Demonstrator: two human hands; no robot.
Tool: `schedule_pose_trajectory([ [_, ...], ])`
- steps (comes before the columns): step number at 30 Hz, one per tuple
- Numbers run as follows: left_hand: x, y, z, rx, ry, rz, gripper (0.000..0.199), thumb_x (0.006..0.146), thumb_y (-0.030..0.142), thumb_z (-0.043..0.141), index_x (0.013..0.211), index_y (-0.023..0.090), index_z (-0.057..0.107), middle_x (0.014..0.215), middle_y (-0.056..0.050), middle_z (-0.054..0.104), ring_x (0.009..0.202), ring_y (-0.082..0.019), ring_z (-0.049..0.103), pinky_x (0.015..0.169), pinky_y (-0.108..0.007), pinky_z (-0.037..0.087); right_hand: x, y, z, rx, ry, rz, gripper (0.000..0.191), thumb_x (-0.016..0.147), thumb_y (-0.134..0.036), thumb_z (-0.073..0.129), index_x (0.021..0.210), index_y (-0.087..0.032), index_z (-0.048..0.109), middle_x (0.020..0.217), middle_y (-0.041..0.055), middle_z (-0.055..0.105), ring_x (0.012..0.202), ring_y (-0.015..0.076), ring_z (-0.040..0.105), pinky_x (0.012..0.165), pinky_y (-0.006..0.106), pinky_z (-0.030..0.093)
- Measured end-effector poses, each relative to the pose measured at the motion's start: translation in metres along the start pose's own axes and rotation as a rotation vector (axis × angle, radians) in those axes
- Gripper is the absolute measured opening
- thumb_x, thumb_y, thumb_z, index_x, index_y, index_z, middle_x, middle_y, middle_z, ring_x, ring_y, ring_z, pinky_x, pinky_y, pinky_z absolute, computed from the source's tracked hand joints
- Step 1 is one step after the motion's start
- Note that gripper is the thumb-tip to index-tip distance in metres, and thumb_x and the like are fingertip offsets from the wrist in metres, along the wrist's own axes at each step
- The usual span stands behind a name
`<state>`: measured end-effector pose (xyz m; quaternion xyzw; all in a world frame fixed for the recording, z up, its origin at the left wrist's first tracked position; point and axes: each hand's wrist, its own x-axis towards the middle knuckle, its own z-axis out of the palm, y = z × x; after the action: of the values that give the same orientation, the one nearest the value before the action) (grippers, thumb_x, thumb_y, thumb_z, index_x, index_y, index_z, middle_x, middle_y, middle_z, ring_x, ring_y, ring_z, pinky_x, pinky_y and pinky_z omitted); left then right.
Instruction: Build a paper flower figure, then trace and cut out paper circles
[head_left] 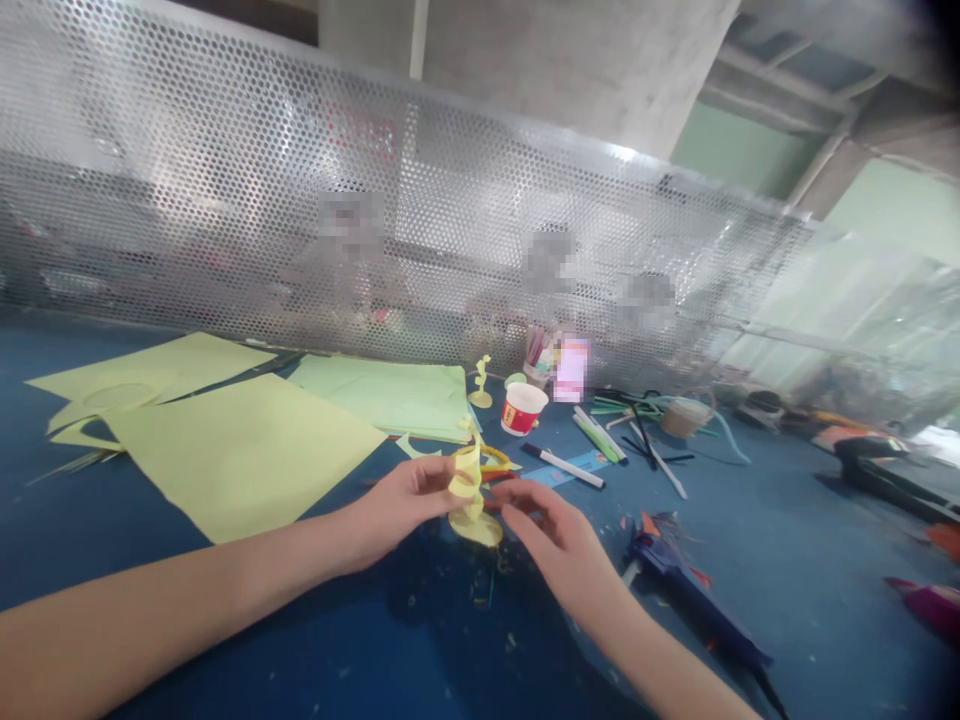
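Observation:
A pale yellow paper spiral (466, 482) stands upright on a round paper base (480, 531). My left hand (397, 510) pinches the spiral between thumb and fingers from the left. On the other side, my right hand (555, 530) is close beside it with fingers bent and slightly apart; nothing shows in them. Whether its fingertips touch the paper is hard to see. Just behind the spiral lie orange-handled scissors (491, 458), partly hidden by it. Farther back, a second yellow paper spiral (482, 382) stands on its own base.
Yellow sheets (247, 450) and a green paper stack (382, 395) lie on the left. Behind my hands are a red-white paper cup (523, 410), a marker (564, 466) and a blue ruler (574, 468). A blue glue gun (697, 595) lies right. A perforated metal screen (262, 200) stands behind.

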<state>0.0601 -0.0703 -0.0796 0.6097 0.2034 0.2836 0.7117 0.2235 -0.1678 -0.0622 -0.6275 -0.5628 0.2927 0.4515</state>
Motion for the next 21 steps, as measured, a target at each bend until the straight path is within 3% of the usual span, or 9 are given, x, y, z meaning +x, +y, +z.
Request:
schedule_pose_trajectory([
  [3,0.0001,0.0018,0.0015,-0.046,-0.027,-0.003,0.030,0.075,0.028,0.067,0.102,0.017,0.063,0.103,-0.007,0.066,0.089,-0.017,0.061,0.086,-0.034,0.043,0.0005,-0.0004,-0.0044,0.008,-0.009,0.032,0.027,0.080,-0.036,0.054,0.100,-0.020,0.062,0.095,0.0044,0.065,0.078,0.0170,0.057,0.067,0.028,0.044],
  [14,-0.0013,0.0024,0.0038,-0.059,-0.029,-0.031,0.020,0.073,0.027,0.069,0.089,0.016,0.065,0.087,-0.003,0.067,0.080,-0.014,0.059,0.080,-0.028,0.043,-0.0007,0.0040,0.0000,0.004,-0.091,0.000,0.015,0.076,-0.033,0.061,0.079,-0.018,0.062,0.074,0.0003,0.061,0.062,0.0119,0.051,0.059,0.024,0.041],
  [21,-0.0016,0.0027,0.0046,-0.058,-0.039,-0.012,0.019,0.075,0.027,0.067,0.091,0.016,0.064,0.088,-0.003,0.066,0.080,-0.013,0.059,0.079,-0.027,0.042,-0.0038,-0.0039,-0.0073,-0.148,-0.058,-0.128,0.008,0.074,-0.027,0.062,0.077,-0.021,0.067,0.077,0.0010,0.061,0.065,0.0130,0.053,0.060,0.025,0.042],
])
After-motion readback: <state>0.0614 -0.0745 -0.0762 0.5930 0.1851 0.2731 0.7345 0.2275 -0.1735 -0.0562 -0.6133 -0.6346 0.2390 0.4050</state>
